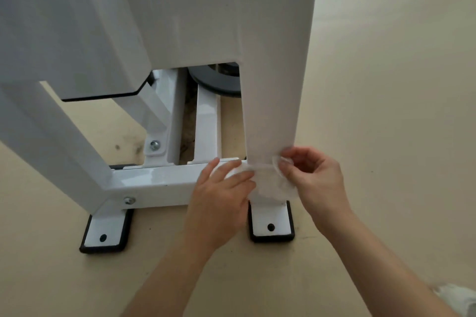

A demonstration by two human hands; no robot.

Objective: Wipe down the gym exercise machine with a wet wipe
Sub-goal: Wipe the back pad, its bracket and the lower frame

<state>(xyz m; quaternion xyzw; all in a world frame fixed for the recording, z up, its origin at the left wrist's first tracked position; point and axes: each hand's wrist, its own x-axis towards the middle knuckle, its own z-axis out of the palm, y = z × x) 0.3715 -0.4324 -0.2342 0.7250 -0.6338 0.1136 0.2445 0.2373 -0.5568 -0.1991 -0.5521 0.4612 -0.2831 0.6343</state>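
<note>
Wet wipe [270, 181] wraps the bottom of the white upright post [273, 100] of the gym machine [195, 20], just above a black-edged foot plate [270, 216] (bolt hole showing). The left hand [221, 195] presses it with straight fingers [231, 175] from the left; the right hand [313, 175] pinches its other edge with curled fingers. Beige floor [386, 110] lies beneath, and a grey disc [216, 82] sits behind.

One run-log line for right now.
step: wiping upright post base | left hand: presses wet wipe | right hand: pinches wet wipe | below: foot plate
</note>
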